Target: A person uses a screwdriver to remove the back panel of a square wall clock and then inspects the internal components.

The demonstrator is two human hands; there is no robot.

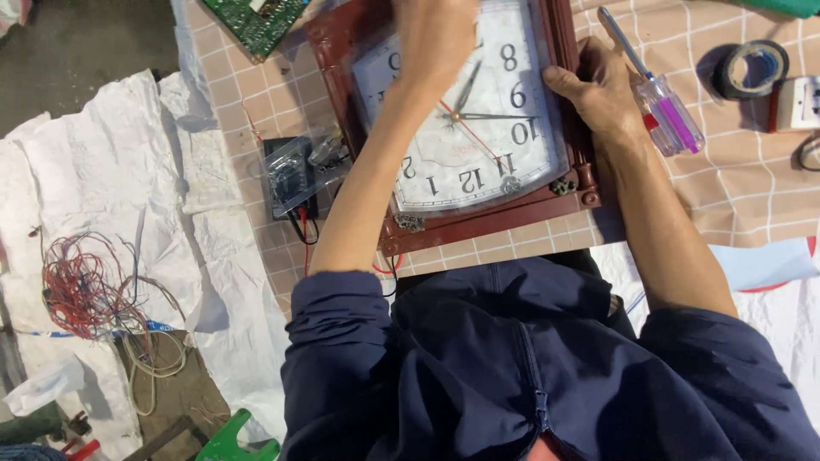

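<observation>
A wall clock (487, 162) with a dark red-brown frame and a white dial lies face up on the checked table cover (735, 183). My right hand (598, 94) grips the clock's right frame edge, thumb on the dial's rim. My left hand (436, 34) reaches over the dial to the clock's far side; its fingers are blurred and cut off by the top of the view. A screwdriver (666, 111) with a clear purple and red handle lies on the cover just right of my right hand.
Left of the clock sits a small black box (290, 179) under clear plastic, with red and black leads. A green circuit board (256, 21) lies at the top left. A tape roll (752, 68) and a white socket (803, 102) are at the right. Tangled wires (85, 286) rest on white sacking.
</observation>
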